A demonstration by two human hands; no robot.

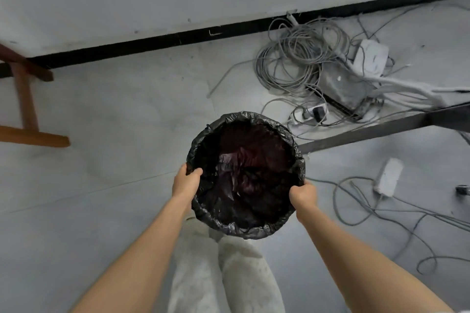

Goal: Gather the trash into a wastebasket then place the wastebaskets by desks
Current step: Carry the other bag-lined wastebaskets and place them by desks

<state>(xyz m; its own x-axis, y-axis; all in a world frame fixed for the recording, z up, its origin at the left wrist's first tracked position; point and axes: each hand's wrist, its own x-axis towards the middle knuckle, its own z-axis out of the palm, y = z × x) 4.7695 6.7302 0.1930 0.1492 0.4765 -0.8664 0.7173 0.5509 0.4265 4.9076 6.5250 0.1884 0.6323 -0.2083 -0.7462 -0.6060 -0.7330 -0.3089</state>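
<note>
A round wastebasket (245,175) lined with a black plastic bag is held in front of me, above the grey floor. My left hand (186,181) grips its left rim, thumb curled over the edge into the bag. My right hand (303,194) grips the right rim the same way. The inside looks dark with crumpled reddish-black plastic; I cannot make out any trash in it.
A tangle of grey cables (302,58) and white power strips (370,58) lies on the floor at the right. A dark metal desk bar (381,128) crosses there. Wooden furniture legs (25,109) stand at the left. A black baseboard (178,38) runs along the wall.
</note>
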